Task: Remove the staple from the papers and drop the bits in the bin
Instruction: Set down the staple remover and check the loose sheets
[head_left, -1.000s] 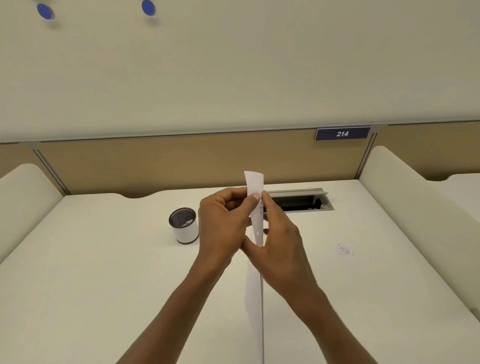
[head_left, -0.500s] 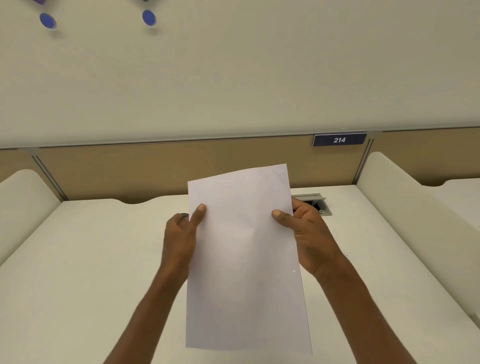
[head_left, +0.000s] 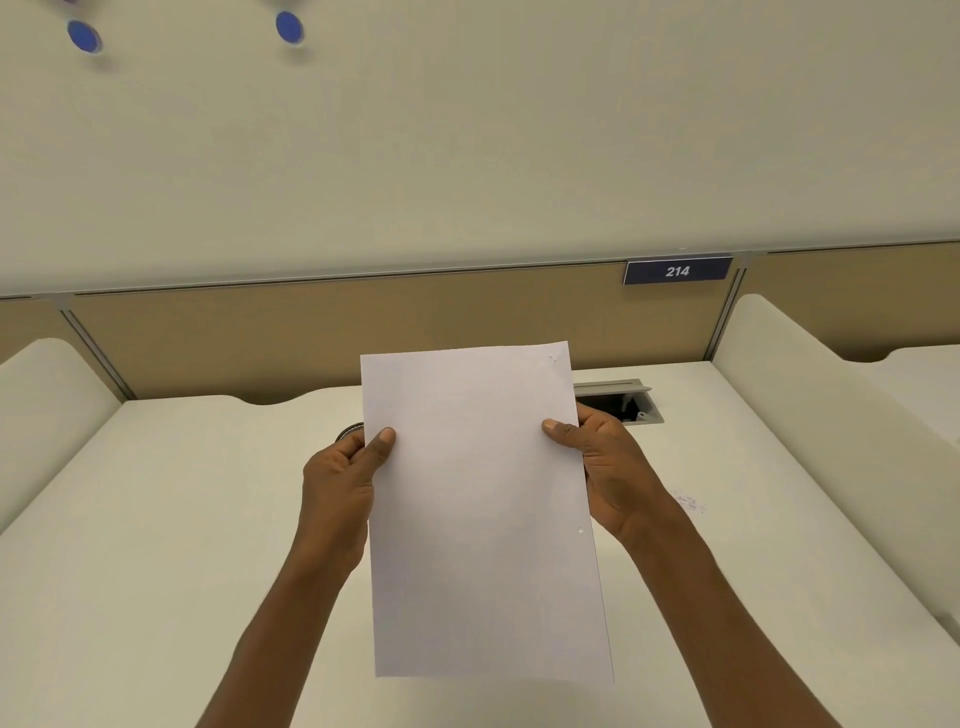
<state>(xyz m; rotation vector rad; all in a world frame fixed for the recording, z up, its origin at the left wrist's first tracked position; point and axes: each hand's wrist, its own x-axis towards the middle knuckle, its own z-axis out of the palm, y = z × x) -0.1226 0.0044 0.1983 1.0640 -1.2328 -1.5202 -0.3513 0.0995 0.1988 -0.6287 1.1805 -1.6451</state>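
I hold the white papers (head_left: 483, 509) upright and flat toward me above the desk. My left hand (head_left: 343, 478) grips their left edge, thumb on the front. My right hand (head_left: 608, 467) grips their right edge the same way. A small mark (head_left: 552, 358), perhaps staple holes or a staple, sits near the top right corner; I cannot tell which. The small round bin (head_left: 349, 430) stands behind my left hand, with only a sliver of its dark rim showing.
A white desk (head_left: 156, 519) is bounded by padded side dividers (head_left: 831, 415) and a tan back panel (head_left: 311, 338). An open cable hatch (head_left: 618, 402) lies at the back right. A plate reading 214 (head_left: 677, 270) hangs above. A faint smudge (head_left: 688, 503) marks the desk on the right.
The papers turned from edge-on, pinched near the top by both hands, to flat and facing me. My hands moved apart to the two side edges, and the bin became hidden.
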